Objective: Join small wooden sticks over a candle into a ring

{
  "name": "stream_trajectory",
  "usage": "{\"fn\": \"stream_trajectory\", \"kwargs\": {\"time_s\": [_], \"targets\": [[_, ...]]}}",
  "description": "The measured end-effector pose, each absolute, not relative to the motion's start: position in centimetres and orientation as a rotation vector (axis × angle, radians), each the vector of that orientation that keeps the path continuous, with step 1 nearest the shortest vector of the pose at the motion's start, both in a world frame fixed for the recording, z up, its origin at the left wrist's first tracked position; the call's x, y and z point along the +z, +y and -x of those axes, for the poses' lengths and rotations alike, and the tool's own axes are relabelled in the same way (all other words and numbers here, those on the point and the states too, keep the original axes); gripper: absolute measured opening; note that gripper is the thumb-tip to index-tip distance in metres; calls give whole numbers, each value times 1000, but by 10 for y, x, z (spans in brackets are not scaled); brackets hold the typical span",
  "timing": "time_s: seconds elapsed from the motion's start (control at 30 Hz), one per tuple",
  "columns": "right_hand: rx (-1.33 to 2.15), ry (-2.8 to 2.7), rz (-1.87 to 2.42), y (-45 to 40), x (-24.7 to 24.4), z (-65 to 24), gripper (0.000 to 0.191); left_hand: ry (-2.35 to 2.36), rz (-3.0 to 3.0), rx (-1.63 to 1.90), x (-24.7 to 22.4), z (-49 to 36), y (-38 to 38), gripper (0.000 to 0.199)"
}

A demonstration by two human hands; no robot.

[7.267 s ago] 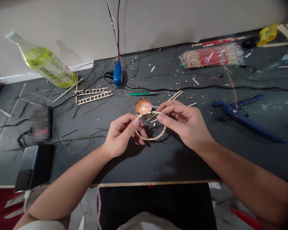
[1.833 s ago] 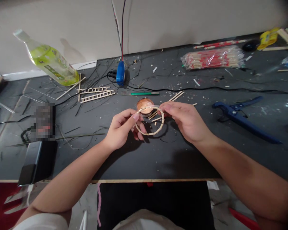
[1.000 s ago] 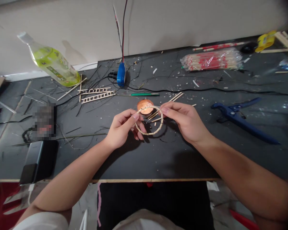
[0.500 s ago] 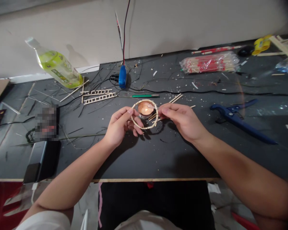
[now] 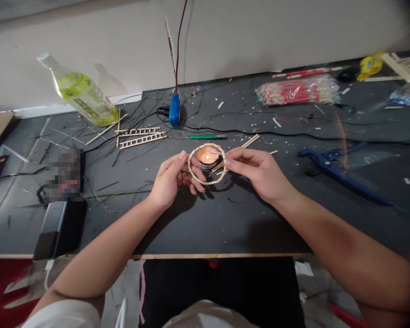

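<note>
A pale ring of short wooden segments [image 5: 211, 182] is held upright above the table, between my two hands. My left hand [image 5: 172, 178] has its fingers behind the ring's left and lower side, with the thumb raised near its left edge. The thumb and index finger of my right hand [image 5: 256, 169] pinch the ring's right edge. Behind the ring stands a small round copper-coloured cup [image 5: 205, 156] with a lit flame in it. A few thin wooden sticks [image 5: 251, 140] lie beside the cup.
Two small ladder-like wooden pieces [image 5: 141, 140], a green-handled tool [image 5: 207, 137] and a blue device [image 5: 174, 109] lie beyond my hands. A green bottle [image 5: 85, 98] leans at left; a blue cutter [image 5: 345, 175] and bagged sticks [image 5: 299, 90] are at right.
The ring has shifted slightly right and turned a little. My right thumb and finger have closed on its right edge, and my left thumb has come up off the left edge.
</note>
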State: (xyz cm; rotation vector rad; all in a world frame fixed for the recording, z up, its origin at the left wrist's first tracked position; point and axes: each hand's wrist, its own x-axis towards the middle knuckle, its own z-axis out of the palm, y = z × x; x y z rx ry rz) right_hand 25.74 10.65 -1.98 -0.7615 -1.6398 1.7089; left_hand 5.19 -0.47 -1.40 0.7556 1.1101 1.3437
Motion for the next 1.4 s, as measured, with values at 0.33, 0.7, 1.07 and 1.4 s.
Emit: {"fn": "stream_trajectory", "kwargs": {"time_s": [0.33, 0.7, 1.07, 1.4], "targets": [[1703, -1663, 739, 107, -20, -259, 12, 1145, -775, 1340, -14, -53, -6, 29], [1507, -2038, 402, 109, -10, -268, 6, 1277, -1053, 1425, -14, -59, -12, 32], [758, -2039, 647, 142, -13, -276, 8, 1400, -1456, 1668, -21, -50, -19, 23], [564, -2380, 625, 150, -38, -269, 15, 1428, -1390, 1811, -22, -50, -19, 25]]}}
